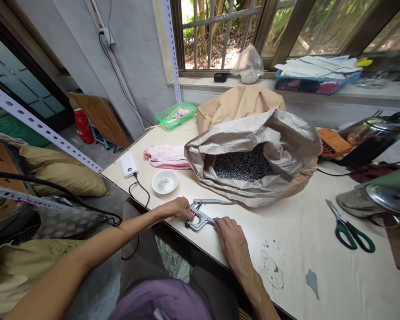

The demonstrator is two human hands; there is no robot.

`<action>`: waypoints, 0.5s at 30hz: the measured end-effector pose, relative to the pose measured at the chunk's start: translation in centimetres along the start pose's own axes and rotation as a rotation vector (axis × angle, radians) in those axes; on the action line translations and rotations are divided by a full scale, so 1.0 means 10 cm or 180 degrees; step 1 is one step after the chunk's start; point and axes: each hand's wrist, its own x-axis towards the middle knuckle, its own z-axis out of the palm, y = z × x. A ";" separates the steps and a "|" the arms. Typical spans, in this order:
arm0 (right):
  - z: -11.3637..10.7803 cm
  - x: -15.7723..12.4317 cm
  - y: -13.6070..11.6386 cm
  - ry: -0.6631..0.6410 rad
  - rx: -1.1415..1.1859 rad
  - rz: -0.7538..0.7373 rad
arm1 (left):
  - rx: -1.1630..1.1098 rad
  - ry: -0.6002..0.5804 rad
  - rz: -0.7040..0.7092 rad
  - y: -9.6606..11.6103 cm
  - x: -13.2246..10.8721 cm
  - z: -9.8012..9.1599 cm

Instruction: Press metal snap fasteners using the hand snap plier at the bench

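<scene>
One silver hand-press tool point(205, 218), located at the near edge of the tabletop point(306, 244), front of the sack; whether it rests there or is lifted slightly, I cannot tell. Long axis roughly crosswise to my view: working end to the left, two spread handles to the right, the lower slanting slightly towards me. One left hand point(182, 209): arm nearly straight from lower left, knuckles up, fingers curled in at the working end; what they pinch, if anything, is hidden from me. One right hand point(232, 240): back upward, fingers side by side over the lower handle's end, thumb hidden; I cannot tell whether they are clamped. Also on the tabletop: white bowl point(172, 189) with small silvery pieces; white power bank point(129, 164), black cable attached; pink-and-white cloth point(168, 156); open sack point(200, 146) of dark metal pieces point(243, 162); green basket point(176, 123); green-handled scissors point(342, 218), blades pointing away; grey scrap point(311, 282). Room: barred window point(220, 35) above, blue basket point(315, 86) on its sill, stuffed bags point(70, 180) at left.
</scene>
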 end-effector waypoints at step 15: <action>0.01 -0.23 0.22 0.0674 0.0354 0.0649 | 0.0774 0.0871 0.0987 -0.04 -0.25 0.54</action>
